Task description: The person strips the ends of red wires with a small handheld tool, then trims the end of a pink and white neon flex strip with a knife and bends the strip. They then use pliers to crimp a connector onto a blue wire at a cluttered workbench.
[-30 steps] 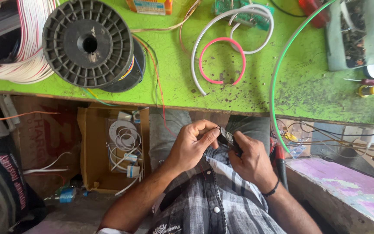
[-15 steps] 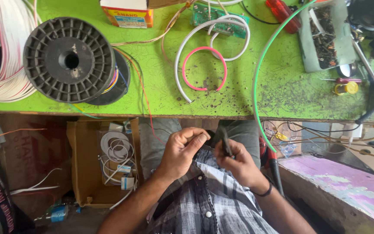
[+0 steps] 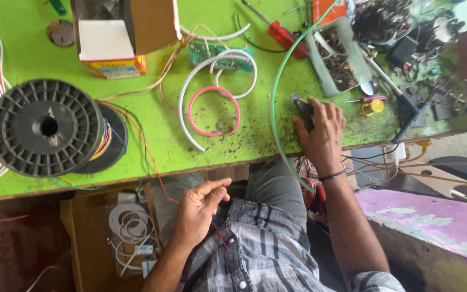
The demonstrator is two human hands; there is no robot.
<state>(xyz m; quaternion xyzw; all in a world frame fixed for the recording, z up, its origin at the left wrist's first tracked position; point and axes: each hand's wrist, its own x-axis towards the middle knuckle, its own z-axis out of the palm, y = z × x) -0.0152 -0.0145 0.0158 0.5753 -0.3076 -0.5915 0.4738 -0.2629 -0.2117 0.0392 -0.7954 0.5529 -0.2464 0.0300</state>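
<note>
While I sit at it, these are the things before me, from the biggest down:

Bench: green tabletop (image 3: 152,135), scuffed and speckled dark, its front edge running just above my lap.

Spool: black ribbed plastic reel (image 3: 43,127) lying flat at the left of the bench, many-coloured wires showing at its right rim.

Box: open cardboard carton (image 3: 122,35) at the far side, a little right of the spool.

Green cable: long green wire (image 3: 274,108) curving from the far edge down past the front edge, just left of my right hand.

Loops: 1 white wire loop (image 3: 190,92) with 1 pink ring (image 3: 214,111) lying inside its curve, mid-bench.

Right hand: my right hand (image 3: 320,132) palm down on the bench near the front edge, fingers closed loosely over a small dark tool (image 3: 301,107) whose tip pokes out past my fingertips; its kind I cannot tell.

Left hand: my left hand (image 3: 198,211) down in my lap over my checked shirt, thumb and forefinger pinched narrow on a thin red wire (image 3: 218,233) that trails down below my palm.

Screwdriver: red-handled one (image 3: 283,37) at the far side, well apart from both hands.
</note>
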